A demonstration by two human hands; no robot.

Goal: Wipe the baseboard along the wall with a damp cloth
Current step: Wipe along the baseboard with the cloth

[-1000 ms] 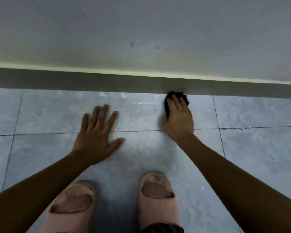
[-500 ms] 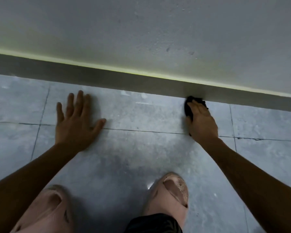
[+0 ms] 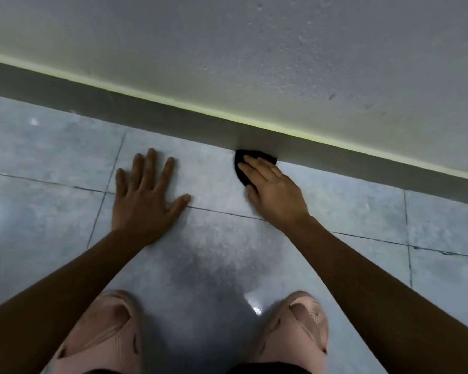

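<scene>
A grey baseboard (image 3: 152, 112) runs along the foot of the white wall (image 3: 254, 55), slanting down to the right. A small black cloth (image 3: 242, 160) is pressed against the bottom of the baseboard where it meets the floor. My right hand (image 3: 273, 193) lies over the cloth with its fingers holding it to the board; most of the cloth is hidden under the fingers. My left hand (image 3: 146, 201) rests flat on the tiled floor, fingers spread, to the left of the cloth and short of the baseboard.
The floor (image 3: 214, 265) is glossy grey tile with dark grout lines and bright reflections. My two feet in pink slippers, left (image 3: 103, 333) and right (image 3: 295, 330), stand at the bottom of the view. A thin yellow-green strip (image 3: 322, 140) tops the baseboard.
The view has shifted and tilted along the wall. My right hand has slid the cloth along the baseboard, my left hand has been set down anew on the floor, and my feet have shifted.
</scene>
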